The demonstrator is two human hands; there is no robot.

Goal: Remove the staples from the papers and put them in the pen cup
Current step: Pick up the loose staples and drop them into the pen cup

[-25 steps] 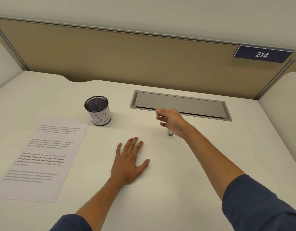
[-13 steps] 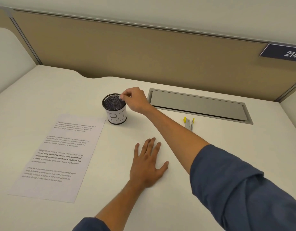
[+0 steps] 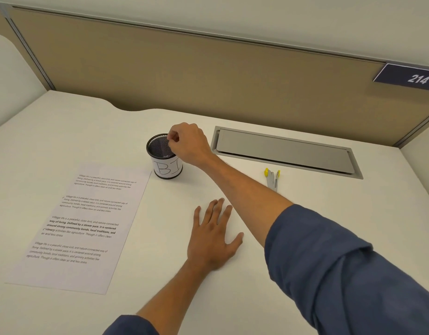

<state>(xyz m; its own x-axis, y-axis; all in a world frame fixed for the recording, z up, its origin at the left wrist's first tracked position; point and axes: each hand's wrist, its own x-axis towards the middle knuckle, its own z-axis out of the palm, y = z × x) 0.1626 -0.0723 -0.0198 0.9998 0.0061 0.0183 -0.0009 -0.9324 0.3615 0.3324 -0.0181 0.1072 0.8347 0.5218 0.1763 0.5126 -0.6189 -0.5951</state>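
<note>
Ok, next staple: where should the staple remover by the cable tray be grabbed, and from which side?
Take the staple remover by its yellow-tipped far end, pinching across its two arms from above. It lies flat on the desk, long axis running toward the person, so a top-down pinch from the right hand probably suits best; that hand is now over the pen cup.

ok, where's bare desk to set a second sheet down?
Bare: left-rear of the white desk, behind the printed paper sheet; also the near edge beside the flat left hand. Crowded: the right hand over the black mesh pen cup, yellow-tipped staple remover close by.
</note>
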